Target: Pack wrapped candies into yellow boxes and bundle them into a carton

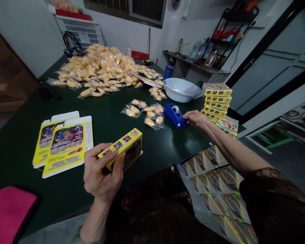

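**At a dark green desk, a yellow box in one hand and a tape dispenser under the other**

On the near side of the desk point(112, 118), the left hand point(103, 173) holds a small yellow box point(129, 149) tilted, its grip pinching the sides between thumb and fingers. The right hand point(194, 117) reaches to the near right end of the blue tape dispenser point(175, 118); its fingertips touch there or lie right against it, but whether that grip pinches tape I cannot tell.

The likeliest trouble is the dispenser: with neither hand visibly bracing its body, a hard pull on tape could make it slide or tip. Any tape drawn at a slant might tear unevenly or curl onto itself. A firm thumb could dent the box's thin card. If the dispenser were shoved sideways, it could push the loose packets point(154, 117) just beside it.

As for containers, the held box's contents are hidden. Each clear packet holds pale yellow pieces, as do those in the big heap point(101, 67) at the back. The pale blue basin point(174, 96) seems to have something thin and clear inside, too dim to name. By the person's lap, a plastic liner point(195, 206) holds boxes packed in rows. More boxes stand in a stack point(217, 101) beyond the right forearm, and flat cartons point(68, 149) lie overlapping at left.
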`<state>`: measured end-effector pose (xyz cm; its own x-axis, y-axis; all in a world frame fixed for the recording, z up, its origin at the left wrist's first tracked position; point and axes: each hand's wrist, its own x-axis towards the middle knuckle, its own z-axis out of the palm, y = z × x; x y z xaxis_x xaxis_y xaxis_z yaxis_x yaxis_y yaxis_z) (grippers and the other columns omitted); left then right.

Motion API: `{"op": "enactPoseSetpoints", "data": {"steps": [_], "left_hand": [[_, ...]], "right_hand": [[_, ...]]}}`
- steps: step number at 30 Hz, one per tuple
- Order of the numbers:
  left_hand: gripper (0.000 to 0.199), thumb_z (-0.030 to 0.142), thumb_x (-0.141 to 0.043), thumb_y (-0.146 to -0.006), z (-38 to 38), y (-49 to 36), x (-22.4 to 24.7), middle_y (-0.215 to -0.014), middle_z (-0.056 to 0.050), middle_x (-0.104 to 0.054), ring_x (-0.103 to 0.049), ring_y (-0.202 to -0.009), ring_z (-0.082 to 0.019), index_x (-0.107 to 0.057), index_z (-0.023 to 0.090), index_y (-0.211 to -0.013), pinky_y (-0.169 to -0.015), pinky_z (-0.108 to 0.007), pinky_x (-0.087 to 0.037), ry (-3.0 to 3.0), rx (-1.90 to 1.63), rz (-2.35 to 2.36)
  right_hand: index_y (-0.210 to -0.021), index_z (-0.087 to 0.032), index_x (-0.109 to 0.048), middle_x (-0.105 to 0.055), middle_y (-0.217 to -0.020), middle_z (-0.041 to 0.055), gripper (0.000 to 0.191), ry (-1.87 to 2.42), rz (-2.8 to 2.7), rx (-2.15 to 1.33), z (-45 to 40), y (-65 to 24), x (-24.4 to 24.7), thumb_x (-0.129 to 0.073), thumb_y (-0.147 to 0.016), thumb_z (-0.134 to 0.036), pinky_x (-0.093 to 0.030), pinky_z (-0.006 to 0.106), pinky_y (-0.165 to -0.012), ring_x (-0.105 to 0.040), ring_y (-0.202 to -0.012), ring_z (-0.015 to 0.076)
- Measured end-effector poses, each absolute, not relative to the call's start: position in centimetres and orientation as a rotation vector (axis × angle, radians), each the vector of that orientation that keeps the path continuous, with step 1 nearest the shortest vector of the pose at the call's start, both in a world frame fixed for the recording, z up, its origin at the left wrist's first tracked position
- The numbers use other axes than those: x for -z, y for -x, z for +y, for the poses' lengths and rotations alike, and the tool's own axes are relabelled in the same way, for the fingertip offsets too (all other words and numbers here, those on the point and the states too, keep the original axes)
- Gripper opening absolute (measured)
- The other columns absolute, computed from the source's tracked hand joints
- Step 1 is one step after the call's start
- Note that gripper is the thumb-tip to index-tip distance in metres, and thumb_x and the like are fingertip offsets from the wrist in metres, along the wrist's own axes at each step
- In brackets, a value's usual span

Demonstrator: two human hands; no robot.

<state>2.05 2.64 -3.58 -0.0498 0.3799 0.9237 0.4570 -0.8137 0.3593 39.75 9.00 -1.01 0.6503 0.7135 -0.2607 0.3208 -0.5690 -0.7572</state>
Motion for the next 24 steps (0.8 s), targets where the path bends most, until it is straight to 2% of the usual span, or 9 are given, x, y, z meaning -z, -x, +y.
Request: {"op": "enactPoseSetpoints", "data": {"steps": [4, 7, 9, 11, 15, 18, 24], "left_hand": [[0.035, 0.0, -0.073, -0.067, 2.9, -2.1, 3.6, -0.098, -0.01, -0.063, -0.062, -0.088, -0.02, -0.059, 0.017, -0.094, -0.071, -0.034, -0.051, 2.12, 2.045, -0.886], [0.035, -0.001, -0.073, -0.066, 3.1, -2.2, 3.7, -0.098, -0.01, -0.063, -0.062, -0.088, -0.019, -0.059, 0.016, -0.093, -0.071, -0.033, -0.051, 2.117, 2.07, -0.861], [0.036, -0.002, -0.073, -0.065, 3.2, -2.2, 3.8, -0.099, -0.009, -0.063, -0.062, -0.088, -0.019, -0.06, 0.017, -0.093, -0.072, -0.033, -0.051, 2.107, 2.088, -0.859], [0.037, -0.003, -0.073, -0.064, 3.2, -2.2, 3.8, -0.099, -0.009, -0.064, -0.063, -0.088, -0.02, -0.06, 0.017, -0.093, -0.072, -0.034, -0.051, 2.106, 2.09, -0.874], [0.038, -0.003, -0.073, -0.064, 3.1, -2.1, 3.9, -0.1, -0.009, -0.064, -0.062, -0.09, -0.021, -0.061, 0.018, -0.093, -0.073, -0.036, -0.051, 2.122, 2.09, -0.906], [0.037, -0.003, -0.073, -0.065, 3.1, -2.2, 3.9, -0.1, -0.009, -0.064, -0.063, -0.089, -0.021, -0.061, 0.019, -0.093, -0.073, -0.036, -0.051, 2.114, 2.113, -0.912], [0.036, -0.001, -0.073, -0.063, 3.4, -2.4, 3.9, -0.098, -0.008, -0.065, -0.064, -0.087, -0.02, -0.062, 0.018, -0.091, -0.071, -0.033, -0.051, 2.086, 2.15, -0.895]], "right_hand": [[-0.106, -0.013, -0.06, -0.063, -0.098, 0.0042, 0.023, 2.058, -0.665, -0.783, 9.0, -39.2, 1.5, -0.057, -0.092, -0.03, -0.055, 0.028, -0.067, -0.062, -0.078, 0.0124], [-0.108, -0.013, -0.059, -0.063, -0.099, 0.0044, 0.023, 1.926, -0.569, -0.772, 8.9, -38.8, 2.0, -0.056, -0.092, -0.03, -0.055, 0.028, -0.066, -0.062, -0.078, 0.0123], [-0.101, -0.013, -0.06, -0.062, -0.09, 0.0021, 0.018, 1.83, -0.511, -0.757, 8.7, -38.7, 2.3, -0.057, -0.091, -0.028, -0.053, 0.025, -0.061, -0.06, -0.071, 0.01], [-0.086, -0.013, -0.059, -0.059, -0.076, -0.0016, 0.009, 1.722, -0.468, -0.732, 8.2, -38.5, 2.8, -0.059, -0.089, -0.021, -0.053, 0.024, -0.058, -0.056, -0.063, 0.0079], [-0.061, -0.016, -0.048, -0.05, -0.06, -0.0058, 0.023, 1.493, -0.438, -0.67, 6.5, -37.8, 4.4, -0.062, -0.079, -0.011, -0.059, 0.028, -0.065, -0.053, -0.06, 0.0065], [-0.058, -0.017, -0.045, -0.052, -0.062, -0.0057, 0.026, 1.392, -0.433, -0.633, 5.6, -37.4, 6.1, -0.067, -0.073, -0.013, -0.061, 0.03, -0.068, -0.056, -0.065, 0.007], [-0.054, -0.016, -0.045, -0.05, -0.06, -0.0052, 0.027, 1.431, -0.443, -0.575, 6.3, -37.6, 8.5, -0.07, -0.063, -0.013, -0.061, 0.029, -0.059, -0.055, -0.058, 0.0076]]}}
